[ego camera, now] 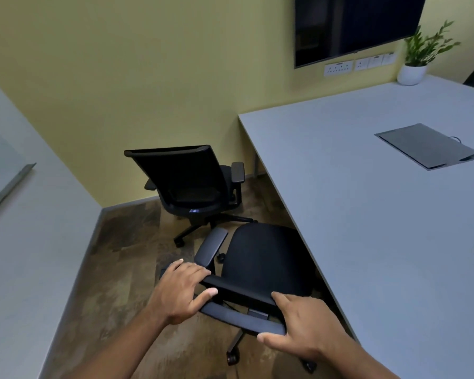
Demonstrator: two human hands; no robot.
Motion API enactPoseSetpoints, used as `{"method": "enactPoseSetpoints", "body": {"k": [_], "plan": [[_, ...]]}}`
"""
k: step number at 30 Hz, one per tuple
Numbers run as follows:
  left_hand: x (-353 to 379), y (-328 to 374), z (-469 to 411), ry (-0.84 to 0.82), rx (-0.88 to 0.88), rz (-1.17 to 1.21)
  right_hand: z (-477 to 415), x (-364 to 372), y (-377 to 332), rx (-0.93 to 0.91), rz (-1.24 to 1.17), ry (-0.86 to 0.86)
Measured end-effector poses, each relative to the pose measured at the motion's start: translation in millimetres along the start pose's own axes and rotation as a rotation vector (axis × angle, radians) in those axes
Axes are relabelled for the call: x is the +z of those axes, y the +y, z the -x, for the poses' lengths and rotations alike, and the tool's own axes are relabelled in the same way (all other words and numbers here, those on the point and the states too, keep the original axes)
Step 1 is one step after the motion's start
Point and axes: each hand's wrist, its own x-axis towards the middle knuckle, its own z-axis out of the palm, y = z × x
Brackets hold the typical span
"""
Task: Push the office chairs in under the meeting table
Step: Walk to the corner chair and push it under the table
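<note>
A black office chair [260,258] stands right below me, its seat partly tucked under the edge of the grey meeting table [367,214]. My left hand [181,291] grips the left end of the chair's backrest top. My right hand [304,324] holds the right end of the same backrest. A second black office chair [186,179] stands farther off near the yellow wall, clear of the table, its back turned toward me.
A grey cable hatch [427,146] is set into the tabletop. A potted plant [413,69] stands at the table's far corner under a wall screen [353,26]. A grey wall [25,242] runs along the left, leaving a strip of wooden floor [126,242].
</note>
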Motion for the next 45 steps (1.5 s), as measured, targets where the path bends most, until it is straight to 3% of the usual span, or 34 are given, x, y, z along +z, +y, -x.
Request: {"method": "enactPoseSetpoints", "body": {"k": [18, 30, 45], "plan": [[9, -86, -142, 0.016, 0.319, 0.038, -89, -7, -11, 0.281, -0.146, -0.045], [25, -140, -260, -0.025, 0.586, 0.09, -148, -11, -34, 0.552, -0.187, 0.054], [33, -116, -372, -0.077, 0.793, 0.083, -179, -27, -29, 0.784, -0.139, 0.239]]}}
